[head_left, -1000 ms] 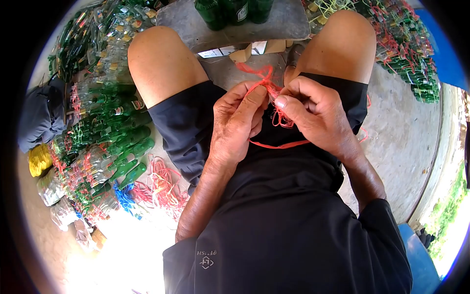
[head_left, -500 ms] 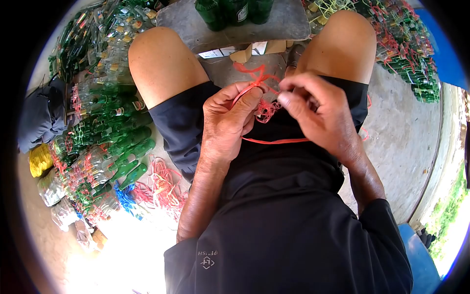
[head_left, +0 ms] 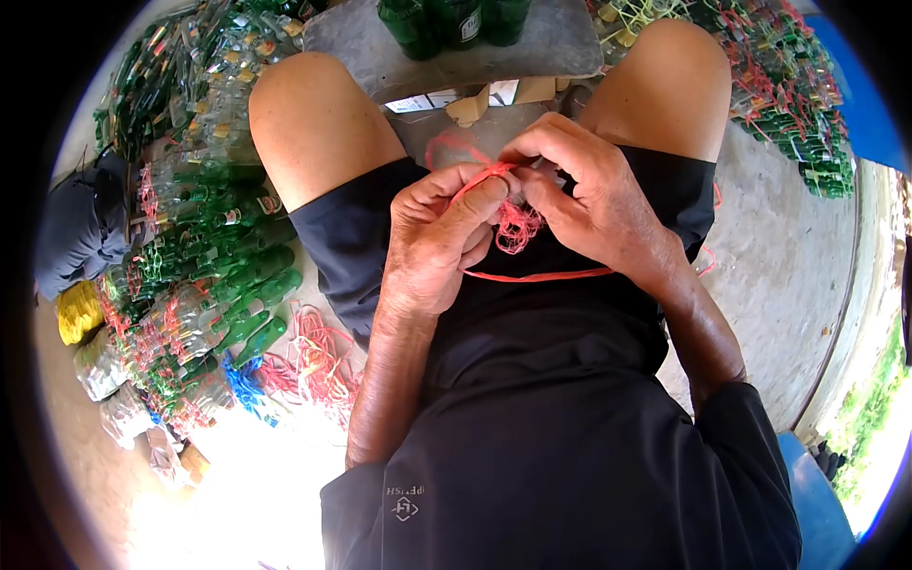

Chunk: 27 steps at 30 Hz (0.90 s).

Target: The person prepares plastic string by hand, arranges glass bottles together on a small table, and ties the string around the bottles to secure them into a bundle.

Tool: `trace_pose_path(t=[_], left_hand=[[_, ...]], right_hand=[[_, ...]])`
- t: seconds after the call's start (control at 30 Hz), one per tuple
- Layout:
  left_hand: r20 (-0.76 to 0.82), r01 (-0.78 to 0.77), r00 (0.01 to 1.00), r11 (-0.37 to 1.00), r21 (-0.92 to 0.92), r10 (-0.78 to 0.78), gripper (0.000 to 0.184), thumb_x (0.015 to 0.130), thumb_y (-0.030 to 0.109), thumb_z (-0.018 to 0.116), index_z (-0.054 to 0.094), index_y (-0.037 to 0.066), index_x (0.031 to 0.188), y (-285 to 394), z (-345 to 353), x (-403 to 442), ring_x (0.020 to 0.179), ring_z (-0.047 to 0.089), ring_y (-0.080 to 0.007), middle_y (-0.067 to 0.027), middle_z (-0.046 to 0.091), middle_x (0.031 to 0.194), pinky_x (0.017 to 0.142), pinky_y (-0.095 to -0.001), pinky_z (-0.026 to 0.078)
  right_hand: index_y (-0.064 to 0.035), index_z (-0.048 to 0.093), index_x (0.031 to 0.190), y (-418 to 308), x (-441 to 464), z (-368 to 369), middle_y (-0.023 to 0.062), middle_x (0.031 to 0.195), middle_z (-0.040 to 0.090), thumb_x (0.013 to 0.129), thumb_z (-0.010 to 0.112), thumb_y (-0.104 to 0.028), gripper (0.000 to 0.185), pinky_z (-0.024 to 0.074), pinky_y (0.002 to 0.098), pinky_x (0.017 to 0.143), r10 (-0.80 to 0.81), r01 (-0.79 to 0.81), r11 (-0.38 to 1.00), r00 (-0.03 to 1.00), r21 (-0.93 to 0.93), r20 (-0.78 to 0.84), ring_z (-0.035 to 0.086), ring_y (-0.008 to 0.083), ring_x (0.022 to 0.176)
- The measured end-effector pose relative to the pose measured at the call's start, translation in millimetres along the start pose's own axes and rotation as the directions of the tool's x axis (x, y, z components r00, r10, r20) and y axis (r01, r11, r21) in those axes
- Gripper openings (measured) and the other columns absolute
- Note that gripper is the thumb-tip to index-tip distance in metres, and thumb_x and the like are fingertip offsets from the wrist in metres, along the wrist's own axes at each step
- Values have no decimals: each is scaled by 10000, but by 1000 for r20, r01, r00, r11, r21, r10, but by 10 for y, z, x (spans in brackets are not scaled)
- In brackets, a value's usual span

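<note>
Red Twine Being Worked Between Two Hands Above the Lap

Head view: Red twine [head_left: 518, 230] is being held above the lap, between the knees, by a seated person in dark clothing. The left hand [head_left: 435, 236] is being kept curled, and its grip is being closed on the twine, which is being pinched between the thumb and the bent fingers. The right hand [head_left: 594, 201] is being held just beside it, with its thumb and forefinger being brought together at the same twine; whether a strand is being pinched there cannot be told, as the contact is being hidden by the fingers. A frayed, tangled bunch of the twine is being hung below the fingertips, and a loose strand is being stretched across the lap beneath both hands.

Ahead of the knees, green bottles [head_left: 454, 21] are being supported upright on a grey table [head_left: 427, 74], with a cardboard flap [head_left: 467, 108] being seen below its near edge. On the floor to the left, rows of bottles [head_left: 249, 275] are being stored near a red twine heap [head_left: 323, 366], blue twine [head_left: 245, 382] and a yellow bundle [head_left: 78, 312]. At upper right, further bottles [head_left: 779, 109] are being kept massed together, with red strands being seen among them.
</note>
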<state>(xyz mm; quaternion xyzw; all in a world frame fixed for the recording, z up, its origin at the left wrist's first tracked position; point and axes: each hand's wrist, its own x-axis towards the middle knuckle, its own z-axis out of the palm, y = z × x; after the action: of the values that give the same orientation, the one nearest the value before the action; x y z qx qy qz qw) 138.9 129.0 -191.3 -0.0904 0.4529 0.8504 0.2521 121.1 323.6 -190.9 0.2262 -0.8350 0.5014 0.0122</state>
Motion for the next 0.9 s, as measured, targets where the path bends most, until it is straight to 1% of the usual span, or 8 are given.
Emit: trace_pose_path(t=[0.13,0.33,0.43,0.53,0.57,0.7,0.8,0.9], left_hand=[[-34,4,999,1000,-1,-4,123,972,92,664,722,-9,1015,12,-37,3,502,354,12,49,560,704,435,-179,238],[-163,-90,978,969,230,129,140,970,91,647,714,-10,1040,-53,-53,47,471,308,23,57,545,680,418,-180,196],[-192,-126,950,863,489,247,132,953,28,655,716,-36,1051,-9,6,40,652,533,-15,-10,670,783,561,-193,443],[-77,-254,898,654,713,432,119,937,14,659,710,-37,1032,-77,0,71,670,581,-33,-10,678,788,602,-196,484],[-93,-215,917,677,704,388,116,926,-14,654,700,-48,1027,-68,5,67,767,637,-67,-31,706,826,726,-232,538],[-61,-246,890,589,770,451,118,924,-1,668,701,-45,1028,-123,-8,93,778,640,-66,-50,718,847,735,-228,535],[-58,-253,885,582,773,462,125,922,7,677,702,-43,1034,-128,-14,110,791,634,-63,-51,720,854,742,-225,525],[-51,-242,885,550,799,464,129,926,13,680,706,-39,1041,-117,-38,96,787,615,-54,-39,708,843,730,-219,511]], right_hand=[[26,633,1068,8,-44,13,85,919,653,930,602,46,143,517,274,712,130,-130,970,991,205,13,642,140,784],[30,631,991,-186,5,-125,89,808,641,940,621,-9,66,492,267,604,255,-249,953,967,172,-11,586,104,675],[23,657,969,-206,0,-147,18,775,626,955,646,-40,65,442,226,585,305,-294,932,952,210,-18,539,49,670],[19,669,959,-262,13,-216,-18,773,621,955,658,-51,71,418,211,582,385,-379,890,923,252,27,527,32,681],[19,671,950,-283,22,-240,-25,771,618,953,658,-51,72,413,207,580,413,-410,873,909,265,46,524,29,685],[15,680,937,-220,34,-272,-43,727,588,974,614,-119,154,338,199,522,400,-366,856,916,365,-20,458,11,603],[11,693,947,-256,59,-427,-41,767,622,970,649,-136,155,380,191,586,512,-471,794,859,384,-4,506,2,694],[-5,711,970,-186,32,-530,-49,771,620,963,656,-163,167,348,188,558,502,-423,789,862,445,-71,480,-2,657]])
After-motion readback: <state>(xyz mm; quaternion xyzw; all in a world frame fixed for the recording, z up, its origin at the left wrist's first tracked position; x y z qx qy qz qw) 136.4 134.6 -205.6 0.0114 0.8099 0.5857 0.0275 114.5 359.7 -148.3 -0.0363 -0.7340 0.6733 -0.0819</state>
